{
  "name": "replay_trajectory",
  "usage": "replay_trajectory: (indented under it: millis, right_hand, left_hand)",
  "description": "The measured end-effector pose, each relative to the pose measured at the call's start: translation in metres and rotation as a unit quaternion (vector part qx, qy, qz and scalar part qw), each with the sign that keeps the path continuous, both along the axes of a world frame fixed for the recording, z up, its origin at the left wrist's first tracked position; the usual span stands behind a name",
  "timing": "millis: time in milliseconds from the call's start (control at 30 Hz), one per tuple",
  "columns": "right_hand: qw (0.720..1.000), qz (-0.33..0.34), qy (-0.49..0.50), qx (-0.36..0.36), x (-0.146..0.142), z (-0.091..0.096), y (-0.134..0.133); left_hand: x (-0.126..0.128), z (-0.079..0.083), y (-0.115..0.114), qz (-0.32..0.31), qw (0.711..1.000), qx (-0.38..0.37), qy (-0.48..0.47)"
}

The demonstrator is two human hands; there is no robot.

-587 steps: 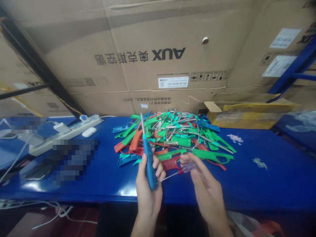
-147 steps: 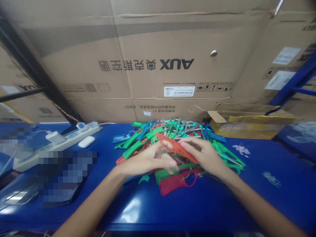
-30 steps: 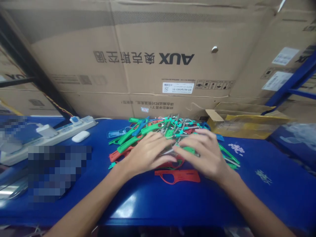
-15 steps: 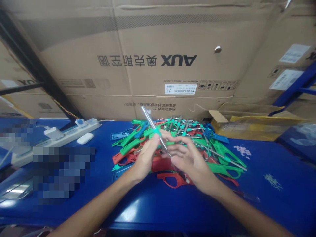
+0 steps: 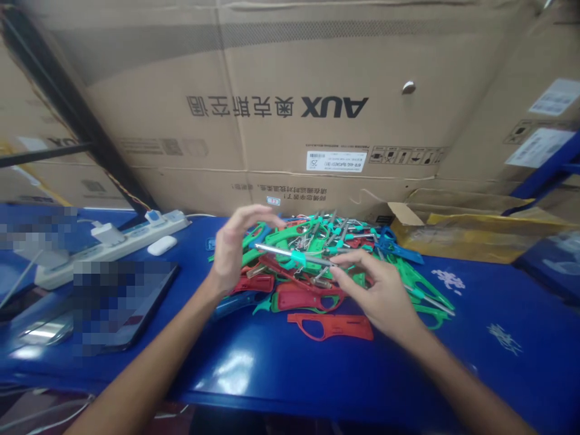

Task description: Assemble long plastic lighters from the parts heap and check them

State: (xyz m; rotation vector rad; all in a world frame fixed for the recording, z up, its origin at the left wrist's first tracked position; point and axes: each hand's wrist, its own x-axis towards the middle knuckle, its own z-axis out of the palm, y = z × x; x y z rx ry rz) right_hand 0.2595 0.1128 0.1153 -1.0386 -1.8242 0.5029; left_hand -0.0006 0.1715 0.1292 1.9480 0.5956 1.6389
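My right hand (image 5: 380,291) pinches one end of a thin metal lighter tube (image 5: 272,249) with a green collar round it. The tube lies nearly level, its bare tip pointing left. To the left, my left hand (image 5: 230,251) is open and apart from the tube, fingers stretched and bent to the right. Below both hands spreads a pile of lighter parts: green, red and blue plastic handle shells (image 5: 303,297) and more metal tubes with green collars. Nearest me, a red handle shell (image 5: 348,327) with a trigger loop lies on the blue table (image 5: 281,368).
A power strip (image 5: 136,241) with plugs, a white case (image 5: 162,244) and a dark tablet (image 5: 140,308) lie at left. An open carton (image 5: 466,235) stands at back right, near small pink pieces (image 5: 447,281) and white sticks (image 5: 504,338). A large cardboard box (image 5: 254,145) forms the back.
My left hand has let go of the tube and moved left, opening. The tube has swung from steep to nearly level, in my right hand. The red shell in front now shows fully.
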Motion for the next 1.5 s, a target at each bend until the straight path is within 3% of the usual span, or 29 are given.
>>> replay_trajectory:
  millis: [100, 233, 300, 400, 533, 800, 967, 1200, 1500]
  right_hand:
    - [0.998, -0.001, -0.060, 0.031, 0.000, -0.002, -0.001]
    - [0.995, 0.045, -0.088, 0.001, -0.005, -0.008, 0.000]
    - [0.994, 0.056, -0.094, -0.022, -0.006, -0.010, 0.002]
    - [0.989, 0.076, -0.113, -0.060, -0.002, -0.009, 0.006]
    - [0.981, 0.106, -0.120, -0.108, 0.011, 0.002, 0.007]
    - [0.922, 0.203, -0.184, -0.274, 0.034, 0.009, 0.011]
    - [0.911, 0.215, -0.220, -0.274, 0.029, 0.006, 0.012]
    - [0.889, 0.213, -0.302, -0.270, 0.032, 0.008, 0.011]
    - [0.886, 0.201, -0.340, -0.242, 0.032, 0.010, 0.007]
  left_hand:
    - [-0.003, 0.007, -0.006, 0.062, 0.990, 0.076, 0.105]
    - [0.021, 0.001, -0.024, -0.017, 0.927, 0.107, 0.359]
    - [0.030, -0.006, -0.026, -0.014, 0.904, 0.096, 0.416]
    - [0.026, -0.012, -0.020, -0.021, 0.909, 0.055, 0.412]
    - [0.011, -0.007, -0.012, -0.067, 0.902, -0.027, 0.427]
    - [0.013, 0.000, -0.026, -0.108, 0.816, -0.173, 0.541]
    - [0.014, 0.002, -0.033, -0.077, 0.783, -0.159, 0.597]
    - [0.017, 0.003, -0.035, -0.061, 0.767, -0.153, 0.620]
    - [0.023, -0.002, -0.035, -0.046, 0.761, -0.122, 0.636]
